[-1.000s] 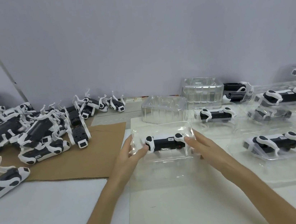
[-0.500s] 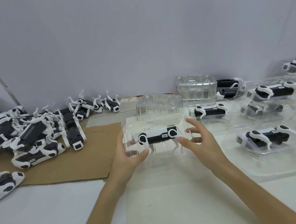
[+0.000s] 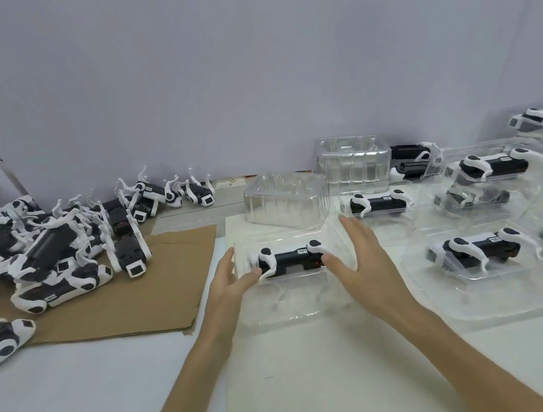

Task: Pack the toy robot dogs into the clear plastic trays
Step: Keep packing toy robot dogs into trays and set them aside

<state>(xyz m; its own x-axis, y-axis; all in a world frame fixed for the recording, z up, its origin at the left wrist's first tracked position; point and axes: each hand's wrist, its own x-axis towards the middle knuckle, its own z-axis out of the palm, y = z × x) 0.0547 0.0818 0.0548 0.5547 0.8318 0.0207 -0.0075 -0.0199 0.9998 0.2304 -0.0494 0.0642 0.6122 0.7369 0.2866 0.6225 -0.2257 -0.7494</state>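
- Head view, looking forward and down across a white table towards a plain grey wall.
- At centre, a clear plastic tray on a cream sheet, with one black-and-white toy robot dog lying on its side inside, lengthwise from left to right.
- Left hand at the tray's left end, fingers straight and relaxed, thumb touching near the dog's left end.
- Right hand at the tray's right end, spread wide, thumb by the dog's right end, fingers reaching up along the tray's side.
- To the left, a heap of loose dogs, tangled together, partly on a brown cardboard sheet.
- Just behind the centre tray, two upturned trays, clear plastic, side by side.
- To the right, several packed trays, each with a dog visible inside, some overlapping.
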